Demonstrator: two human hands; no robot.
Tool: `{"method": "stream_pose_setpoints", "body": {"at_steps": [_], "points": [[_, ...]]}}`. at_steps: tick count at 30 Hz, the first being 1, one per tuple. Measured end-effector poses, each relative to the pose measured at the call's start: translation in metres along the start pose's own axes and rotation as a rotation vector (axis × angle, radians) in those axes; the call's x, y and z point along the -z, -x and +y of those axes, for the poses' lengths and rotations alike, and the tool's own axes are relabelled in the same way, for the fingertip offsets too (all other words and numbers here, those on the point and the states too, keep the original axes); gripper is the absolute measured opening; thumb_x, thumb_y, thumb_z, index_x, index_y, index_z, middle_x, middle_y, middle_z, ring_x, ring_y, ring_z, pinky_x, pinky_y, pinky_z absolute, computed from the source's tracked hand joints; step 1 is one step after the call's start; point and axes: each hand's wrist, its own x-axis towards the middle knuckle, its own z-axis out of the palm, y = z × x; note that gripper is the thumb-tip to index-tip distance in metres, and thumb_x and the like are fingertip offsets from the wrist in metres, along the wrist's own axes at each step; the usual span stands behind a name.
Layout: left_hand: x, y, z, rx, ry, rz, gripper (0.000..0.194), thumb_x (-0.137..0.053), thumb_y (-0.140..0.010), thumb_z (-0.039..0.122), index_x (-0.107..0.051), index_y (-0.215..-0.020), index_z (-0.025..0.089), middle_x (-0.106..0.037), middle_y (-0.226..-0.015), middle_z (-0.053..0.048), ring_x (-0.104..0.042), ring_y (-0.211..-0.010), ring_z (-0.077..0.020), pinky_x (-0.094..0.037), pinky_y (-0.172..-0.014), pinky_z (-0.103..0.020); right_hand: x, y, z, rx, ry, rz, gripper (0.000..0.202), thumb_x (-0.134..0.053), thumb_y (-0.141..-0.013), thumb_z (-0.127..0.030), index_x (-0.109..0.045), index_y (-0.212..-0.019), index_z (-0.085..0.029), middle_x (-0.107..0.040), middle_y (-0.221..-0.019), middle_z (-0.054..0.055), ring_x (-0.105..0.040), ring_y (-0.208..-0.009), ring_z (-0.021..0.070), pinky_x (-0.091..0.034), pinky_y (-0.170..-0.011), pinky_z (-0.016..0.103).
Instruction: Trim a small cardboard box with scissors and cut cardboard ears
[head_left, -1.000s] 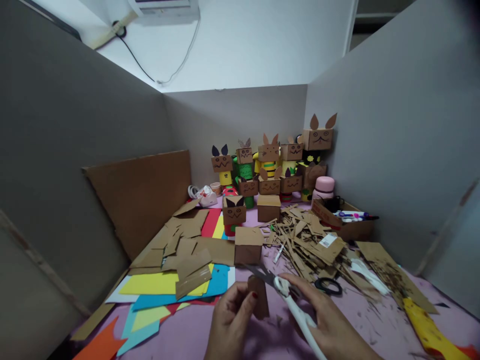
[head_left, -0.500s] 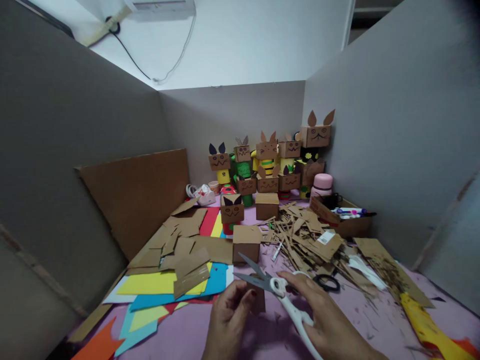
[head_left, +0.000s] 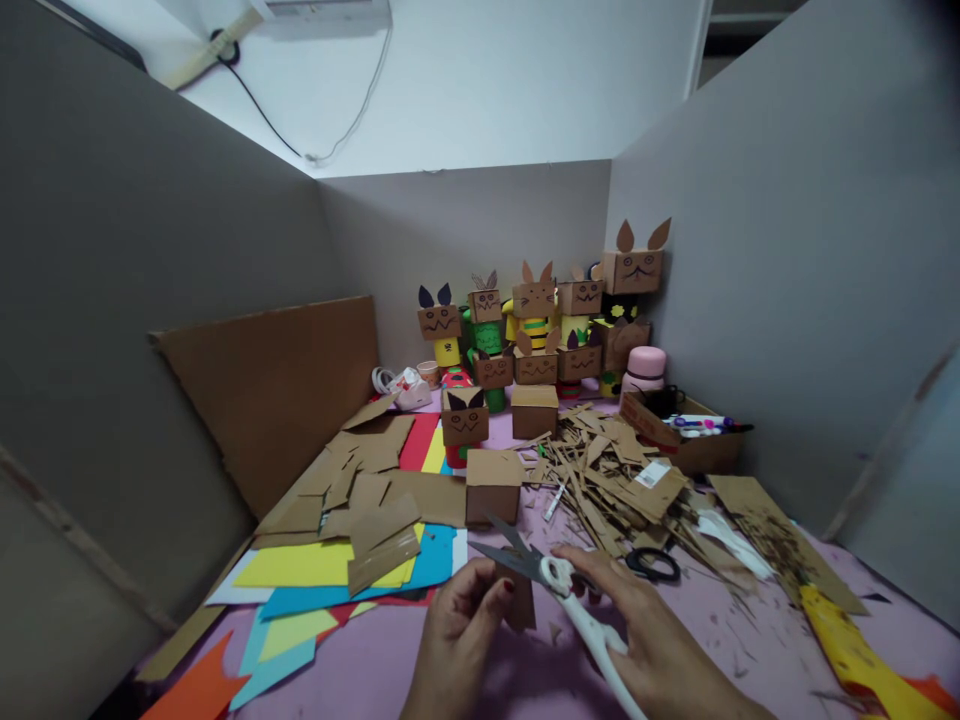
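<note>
White-handled scissors (head_left: 559, 580) are in my right hand (head_left: 637, 620), its fingers wrapped through the handles. Their blades stand apart and point up and left, above my left hand (head_left: 469, 625). Thumb and fingers of that left hand pinch a small piece of brown cardboard (head_left: 519, 603), which hangs partly hidden behind the thumb and the blades. Just beyond the blade tips sits a plain closed cardboard box (head_left: 493, 487) on the pink-purple table cover (head_left: 360, 660).
Cardboard scraps (head_left: 600, 470) pile up at the right, near black-handled scissors (head_left: 654, 565) and a box of markers (head_left: 690, 440). Coloured paper (head_left: 300, 570) and flat cardboard (head_left: 390, 500) lie left. Cardboard animal figures (head_left: 534, 300) stand at the back. Grey partitions (head_left: 810, 250) enclose the table.
The scissor blades have shifted slightly right and down, their gap a little narrower. The cardboard piece has moved slightly right and down in my left hand's pinch.
</note>
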Motion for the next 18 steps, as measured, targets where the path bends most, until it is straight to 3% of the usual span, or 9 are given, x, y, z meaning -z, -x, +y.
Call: {"method": "stream_pose_setpoints", "body": {"at_steps": [7,18], "points": [[-0.002,0.0007,0.0,0.01,0.033,-0.002,0.026,-0.062,-0.08,0.039,-0.061,-0.067,0.016,-0.06,-0.059,0.001,-0.054,-0.058,-0.0127,-0.041,-0.059,-0.022,-0.0007,0.0028,0.0038,-0.007,0.069,0.01,0.07,-0.051,-0.063,-0.003,-0.049,-0.129,-0.025,-0.06,-0.106,0.009,-0.056,-0.102,0.0261,-0.044,-0.09,0.043],[-0.0048,0.002,0.004,0.035,0.093,0.027,0.024,-0.067,-0.075,0.039,-0.064,-0.068,0.016,-0.062,-0.058,0.0,-0.055,-0.056,-0.0136,-0.043,-0.057,-0.023,-0.0025,0.0039,0.0019,0.037,0.082,0.048,0.053,-0.053,-0.068,-0.011,-0.056,-0.12,-0.023,-0.063,-0.084,0.006,-0.06,-0.075,0.0222,-0.05,-0.069,0.033]]}}
